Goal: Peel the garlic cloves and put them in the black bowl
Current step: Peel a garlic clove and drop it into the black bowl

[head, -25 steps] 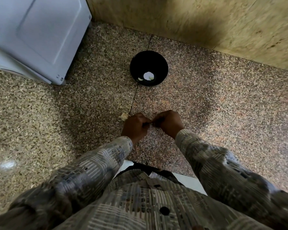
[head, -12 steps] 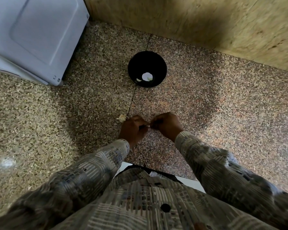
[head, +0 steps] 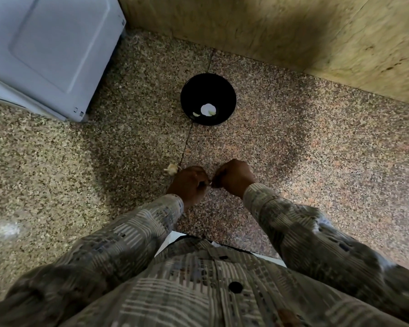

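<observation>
Far to the left of the black bowl (head: 208,99) stands a white appliance (head: 45,48), its corner set on the speckled stone counter (head: 316,149). On the near side of the bowl and slightly to its left lies a small pale garlic scrap (head: 172,169), just beside the knuckles of the left hand (head: 189,185). That hand is curled, its fingers closed on a garlic clove (head: 209,184). Only a pale sliver of the clove shows, between the two hands. The right hand (head: 234,178), on the near side of the bowl and a touch to its right, is curled too. Its fingertips meet the left hand's at the clove and pinch the same piece. Both hands are well apart from the bowl. Inside the bowl, toward its near wall, lie pale peeled cloves (head: 207,109). Behind the bowl and off to its right runs a tan stone wall (head: 293,27). Patterned sleeves (head: 305,232) cover both forearms.
</observation>
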`<action>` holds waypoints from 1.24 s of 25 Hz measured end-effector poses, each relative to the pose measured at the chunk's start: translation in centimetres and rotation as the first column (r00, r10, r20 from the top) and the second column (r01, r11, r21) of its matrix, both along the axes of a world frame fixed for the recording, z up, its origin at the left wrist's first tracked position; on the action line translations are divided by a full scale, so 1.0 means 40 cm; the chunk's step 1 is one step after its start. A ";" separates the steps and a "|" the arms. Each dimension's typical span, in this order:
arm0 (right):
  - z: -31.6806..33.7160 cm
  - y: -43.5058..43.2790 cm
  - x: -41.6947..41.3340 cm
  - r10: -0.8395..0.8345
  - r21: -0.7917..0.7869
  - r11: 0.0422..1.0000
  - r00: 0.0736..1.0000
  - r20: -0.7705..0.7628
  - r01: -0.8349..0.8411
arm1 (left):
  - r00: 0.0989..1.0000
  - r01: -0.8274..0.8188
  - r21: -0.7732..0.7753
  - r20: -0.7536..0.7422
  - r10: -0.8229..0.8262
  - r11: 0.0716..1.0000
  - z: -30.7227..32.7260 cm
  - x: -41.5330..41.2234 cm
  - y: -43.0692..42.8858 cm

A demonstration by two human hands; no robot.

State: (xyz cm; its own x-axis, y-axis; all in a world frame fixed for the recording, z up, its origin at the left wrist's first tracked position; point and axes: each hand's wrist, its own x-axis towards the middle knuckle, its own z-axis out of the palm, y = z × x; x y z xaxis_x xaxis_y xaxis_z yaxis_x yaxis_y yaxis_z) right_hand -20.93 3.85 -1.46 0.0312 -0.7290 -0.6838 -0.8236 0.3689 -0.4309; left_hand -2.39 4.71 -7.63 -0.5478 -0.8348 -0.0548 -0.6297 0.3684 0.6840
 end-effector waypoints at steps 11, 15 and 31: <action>-0.001 -0.002 -0.002 -0.038 -0.033 0.999 0.999 0.008 0.038 | 0.999 -0.005 -0.020 -0.035 0.005 1.000 -0.002 -0.001 -0.016; -0.005 -0.007 -0.001 -0.030 -0.048 0.998 0.999 -0.026 0.029 | 0.999 0.009 -0.036 -0.037 -0.010 0.999 0.002 -0.005 -0.015; -0.007 0.005 0.006 0.067 -0.054 0.996 0.997 -0.046 -0.069 | 1.000 0.019 0.009 -0.006 -0.019 1.000 -0.008 0.000 -0.025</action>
State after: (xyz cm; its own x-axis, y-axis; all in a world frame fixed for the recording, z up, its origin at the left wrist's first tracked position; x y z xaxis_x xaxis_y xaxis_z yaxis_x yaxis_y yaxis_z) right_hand -20.68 4.05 -1.73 0.0532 -0.7632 -0.6440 -0.8644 0.2876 -0.4123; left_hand -2.41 3.71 -7.94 -0.5636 -0.8239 -0.0593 -0.6188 0.3735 0.6911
